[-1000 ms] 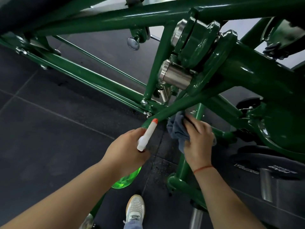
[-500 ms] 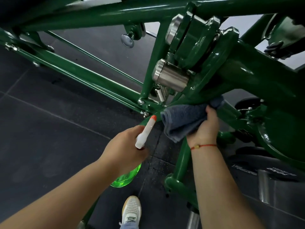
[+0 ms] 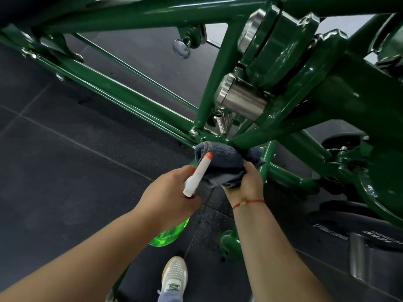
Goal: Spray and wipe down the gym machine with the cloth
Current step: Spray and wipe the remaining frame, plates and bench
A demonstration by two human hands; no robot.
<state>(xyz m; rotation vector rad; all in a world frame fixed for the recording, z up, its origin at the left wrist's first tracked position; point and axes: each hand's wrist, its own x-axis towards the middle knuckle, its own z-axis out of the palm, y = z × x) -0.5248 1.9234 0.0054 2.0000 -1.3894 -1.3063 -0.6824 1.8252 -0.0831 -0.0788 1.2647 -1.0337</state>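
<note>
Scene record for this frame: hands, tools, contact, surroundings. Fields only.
left hand: grips bottle, orange nozzle tip pointing up
right hand: grips cloth
cloth contact: bunched against a tube junction of the green frame
above cloth: steel cylinder, spring
floor: dark tiles; shoe at bottom, plate at lower right

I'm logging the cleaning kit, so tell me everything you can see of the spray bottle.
The bottle has a translucent bright green body, plastic by its look, and a long white head with an orange nozzle. The left hand holds it where they join, body hanging below, head angled up toward the cloth. Whether nozzle and cloth touch is unclear.
</note>
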